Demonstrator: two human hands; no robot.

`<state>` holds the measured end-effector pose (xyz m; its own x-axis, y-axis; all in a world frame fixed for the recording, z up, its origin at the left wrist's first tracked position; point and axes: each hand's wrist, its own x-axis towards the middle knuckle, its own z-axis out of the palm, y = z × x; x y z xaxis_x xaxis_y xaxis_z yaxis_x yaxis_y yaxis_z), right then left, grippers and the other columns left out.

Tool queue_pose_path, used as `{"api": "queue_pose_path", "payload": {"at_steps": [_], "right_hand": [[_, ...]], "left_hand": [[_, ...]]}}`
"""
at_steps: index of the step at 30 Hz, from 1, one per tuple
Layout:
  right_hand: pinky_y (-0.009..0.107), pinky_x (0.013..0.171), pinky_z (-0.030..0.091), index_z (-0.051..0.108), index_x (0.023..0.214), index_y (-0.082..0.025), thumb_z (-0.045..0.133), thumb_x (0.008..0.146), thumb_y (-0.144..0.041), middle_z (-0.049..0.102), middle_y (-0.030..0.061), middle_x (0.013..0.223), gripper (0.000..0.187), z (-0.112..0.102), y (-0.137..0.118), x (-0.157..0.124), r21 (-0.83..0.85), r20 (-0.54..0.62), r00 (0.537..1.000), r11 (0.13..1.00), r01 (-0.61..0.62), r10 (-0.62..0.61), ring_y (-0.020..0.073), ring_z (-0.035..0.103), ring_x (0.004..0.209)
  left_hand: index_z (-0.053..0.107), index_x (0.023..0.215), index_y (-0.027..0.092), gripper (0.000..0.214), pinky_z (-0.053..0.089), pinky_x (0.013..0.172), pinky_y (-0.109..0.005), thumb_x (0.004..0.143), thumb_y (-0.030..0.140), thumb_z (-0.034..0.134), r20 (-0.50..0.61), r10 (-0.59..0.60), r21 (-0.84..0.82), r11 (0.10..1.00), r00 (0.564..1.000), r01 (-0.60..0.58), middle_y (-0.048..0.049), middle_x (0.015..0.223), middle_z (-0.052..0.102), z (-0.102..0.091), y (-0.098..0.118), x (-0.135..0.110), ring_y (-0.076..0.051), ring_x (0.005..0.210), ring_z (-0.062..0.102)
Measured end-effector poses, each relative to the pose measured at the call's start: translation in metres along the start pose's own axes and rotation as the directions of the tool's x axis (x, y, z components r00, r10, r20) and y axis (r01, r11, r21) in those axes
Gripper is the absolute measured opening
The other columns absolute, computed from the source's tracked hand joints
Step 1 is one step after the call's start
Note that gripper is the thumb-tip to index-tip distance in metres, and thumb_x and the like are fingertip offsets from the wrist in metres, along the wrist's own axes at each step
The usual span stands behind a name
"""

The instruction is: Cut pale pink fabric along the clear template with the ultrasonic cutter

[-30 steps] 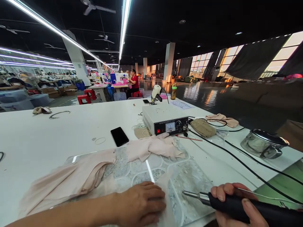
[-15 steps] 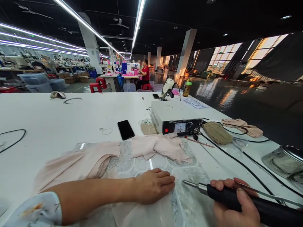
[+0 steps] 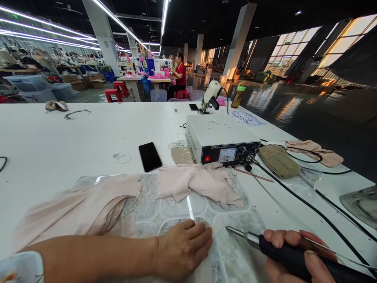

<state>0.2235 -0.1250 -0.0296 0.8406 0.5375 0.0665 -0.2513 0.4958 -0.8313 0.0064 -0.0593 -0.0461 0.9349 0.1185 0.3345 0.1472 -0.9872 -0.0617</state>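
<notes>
The left hand (image 3: 184, 249) is lying open and flat, pinning thin pale-pink fabric (image 3: 88, 208) to the clear glass plate (image 3: 235, 224). The right hand (image 3: 290, 238) is wrapping its fingers tightly around a black-handled, metal-tipped wand (image 3: 282, 257), angling the tip toward the cloth.

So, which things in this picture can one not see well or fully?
All in the head view:
- The right hand and its black-handled tool are cut off by the bottom edge.
- What lies under the flat left hand is hidden by the palm.
- White control box: the meter and labels are too small to read.
- The metal object is cut off by the right edge, so its kind is unclear.
</notes>
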Motion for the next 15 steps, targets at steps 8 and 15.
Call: {"api": "queue_pose_path", "payload": {"at_steps": [8, 15], "right_hand": [[0.033, 0.06, 0.051, 0.057, 0.079, -0.02, 0.055, 0.066, -0.025, 0.045, -0.0026, 0.073, 0.015, 0.0009, -0.0028, -0.0033, -0.021, 0.009, 0.999, 0.999, -0.03, 0.031, 0.0122, 0.048, 0.06], [0.031, 0.057, 0.049, 0.055, 0.078, -0.022, 0.054, 0.062, -0.025, 0.044, -0.0034, 0.071, 0.017, 0.0039, -0.0047, -0.0045, -0.018, -0.013, 1.0, 1.0, -0.024, 0.023, 0.0118, 0.046, 0.058]], "left_hand": [[0.058, 0.118, 0.002, 0.034, 0.048, 0.072, -0.037, 0.097, 0.014, 0.033, 0.0, -0.01, -0.025, 1.0, 1.0, 0.01, -0.0205, 0.122, 0.061, -0.0024, 0.0004, 0.0007, -0.028, 0.104, 0.058], [0.058, 0.119, 0.002, 0.033, 0.046, 0.074, -0.036, 0.098, 0.015, 0.035, -0.028, -0.033, -0.042, 0.999, 0.999, 0.032, -0.0183, 0.121, 0.062, 0.0003, 0.0016, 0.0004, -0.027, 0.105, 0.058]]}}
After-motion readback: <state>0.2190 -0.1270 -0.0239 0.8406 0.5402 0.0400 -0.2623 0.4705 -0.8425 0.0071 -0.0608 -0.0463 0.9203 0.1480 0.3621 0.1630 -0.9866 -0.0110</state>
